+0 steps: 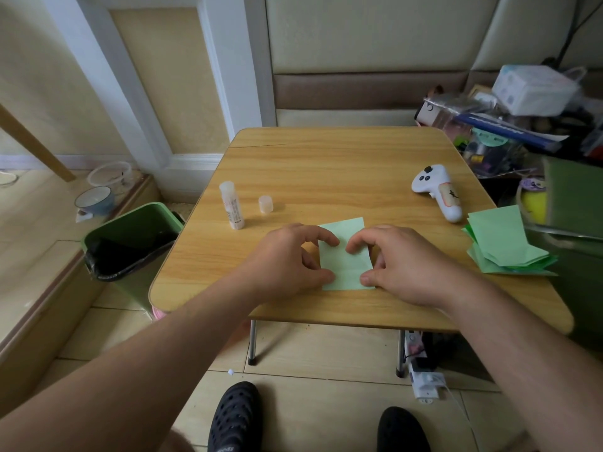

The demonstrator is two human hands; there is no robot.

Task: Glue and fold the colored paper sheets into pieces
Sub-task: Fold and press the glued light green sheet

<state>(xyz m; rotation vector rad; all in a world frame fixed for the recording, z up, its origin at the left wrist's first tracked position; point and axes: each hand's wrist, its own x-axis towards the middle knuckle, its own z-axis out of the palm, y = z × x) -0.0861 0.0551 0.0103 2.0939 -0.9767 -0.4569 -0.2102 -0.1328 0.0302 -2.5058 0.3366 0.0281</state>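
Folding is in hand: near the wooden tabletop's (326,164) front edge, the left hand (287,259) and right hand (401,262) pinch the pale green folded paper sheet (346,252) from both sides. Next I judge creasing, needing aligned edges.

Standing on tile: small wooden folding table (326,164). Lying near its right edge: white handheld controller (437,190). Sitting left of table: green bin (130,236) lined with black bag. Resting on raised ledge beyond: blue-rimmed bowl (95,199), clear bowl (109,173). Piling at right: boxes and clutter (509,115). Showing below: two black shoes (235,415).
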